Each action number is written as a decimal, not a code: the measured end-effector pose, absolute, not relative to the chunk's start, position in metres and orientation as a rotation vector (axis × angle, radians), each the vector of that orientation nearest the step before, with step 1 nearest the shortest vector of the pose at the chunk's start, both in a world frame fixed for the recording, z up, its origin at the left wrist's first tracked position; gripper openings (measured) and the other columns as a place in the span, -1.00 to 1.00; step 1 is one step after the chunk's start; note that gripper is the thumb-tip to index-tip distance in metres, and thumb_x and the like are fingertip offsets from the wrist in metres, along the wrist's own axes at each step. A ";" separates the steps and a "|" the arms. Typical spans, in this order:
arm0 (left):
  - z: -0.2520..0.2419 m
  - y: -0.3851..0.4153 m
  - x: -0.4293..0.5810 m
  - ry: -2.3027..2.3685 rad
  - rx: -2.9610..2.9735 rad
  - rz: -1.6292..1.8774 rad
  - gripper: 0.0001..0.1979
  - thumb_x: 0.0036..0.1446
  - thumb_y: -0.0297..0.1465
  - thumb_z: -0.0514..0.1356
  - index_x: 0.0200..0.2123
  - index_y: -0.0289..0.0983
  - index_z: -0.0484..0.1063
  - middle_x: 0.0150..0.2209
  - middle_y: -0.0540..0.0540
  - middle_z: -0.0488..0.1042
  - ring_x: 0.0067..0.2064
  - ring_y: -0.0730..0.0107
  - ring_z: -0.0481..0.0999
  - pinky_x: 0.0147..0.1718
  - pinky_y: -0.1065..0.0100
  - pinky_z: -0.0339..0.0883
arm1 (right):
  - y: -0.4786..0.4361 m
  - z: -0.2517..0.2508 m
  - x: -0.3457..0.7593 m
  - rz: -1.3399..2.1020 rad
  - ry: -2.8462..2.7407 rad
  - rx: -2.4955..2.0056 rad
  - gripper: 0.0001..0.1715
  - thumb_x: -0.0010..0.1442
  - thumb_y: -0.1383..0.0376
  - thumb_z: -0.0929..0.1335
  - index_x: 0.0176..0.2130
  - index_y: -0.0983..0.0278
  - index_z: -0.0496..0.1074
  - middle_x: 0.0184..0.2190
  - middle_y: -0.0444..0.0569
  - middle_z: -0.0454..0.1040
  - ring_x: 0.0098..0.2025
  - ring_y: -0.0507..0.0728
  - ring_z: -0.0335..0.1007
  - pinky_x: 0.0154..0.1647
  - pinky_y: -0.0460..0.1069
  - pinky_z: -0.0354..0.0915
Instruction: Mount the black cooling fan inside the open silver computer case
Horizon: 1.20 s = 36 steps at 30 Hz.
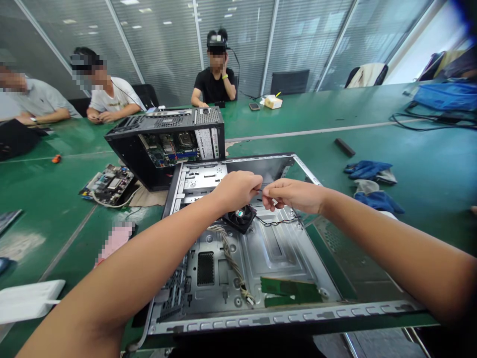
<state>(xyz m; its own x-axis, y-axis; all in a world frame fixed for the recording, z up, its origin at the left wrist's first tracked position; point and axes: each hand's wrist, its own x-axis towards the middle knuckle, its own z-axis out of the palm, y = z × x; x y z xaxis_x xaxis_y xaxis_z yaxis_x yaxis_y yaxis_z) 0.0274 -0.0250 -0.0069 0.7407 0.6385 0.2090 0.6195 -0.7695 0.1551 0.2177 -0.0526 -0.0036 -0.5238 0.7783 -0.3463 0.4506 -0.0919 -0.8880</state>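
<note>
Handling of a thin dark strand (260, 191) over an open computer case (276, 314) lying on its side. The left hand (238, 190) is closed, its fingertips pinched on the strand; the right hand (288, 193) pinches it from the other side, so the two hands are near each other but apart. Whether the strand is a wire of the cooling fan (240, 219) cannot be told. The fan lies within the case just below the left hand, which partly covers it; a twisted dark lead (278, 222) runs from beside it toward the right wall. Likely hazards: pulling the hands apart too sharply could snap the strand or, if it is attached, drag the fan across the metal floor. A dropped fan could strike its blades. The braided cable bundle (231, 256) could snag a finger or the lead, and a sliding part could scrape the green circuit-board strips (276, 286) near the front edge.
</note>
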 end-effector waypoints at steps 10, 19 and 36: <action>-0.011 -0.025 0.027 1.102 2.807 0.484 -0.91 0.15 -0.44 0.09 -0.33 -0.24 0.40 -0.34 -0.07 0.46 -0.34 0.38 0.38 -0.39 0.35 0.17 | -0.050 -0.007 0.220 1.750 -1.664 -1.356 -0.74 0.11 0.14 0.34 -0.43 0.28 0.43 -0.50 -0.03 0.44 -0.47 0.05 0.28 -0.43 -0.02 0.17; -0.005 -0.027 0.029 1.215 2.752 0.446 -0.94 0.12 -0.40 0.20 -0.36 -0.27 0.43 -0.39 -0.05 0.48 -0.37 0.37 0.38 -0.40 0.35 0.13 | -0.049 -0.007 0.219 1.557 -1.799 -1.403 -0.69 0.11 0.11 0.32 -0.51 0.27 0.37 -0.58 -0.10 0.37 -0.52 0.02 0.21 -0.50 -0.04 0.05; -0.009 -0.025 0.028 1.190 2.905 0.129 -0.83 0.14 -0.45 0.11 -0.31 -0.22 0.52 -0.32 -0.09 0.56 -0.30 0.28 0.50 -0.41 0.34 0.17 | -0.048 -0.014 0.215 0.612 -2.582 -1.448 -0.65 0.20 0.23 0.19 -0.47 0.28 0.44 -0.52 -0.02 0.48 -0.45 0.09 0.31 -0.37 -0.01 0.08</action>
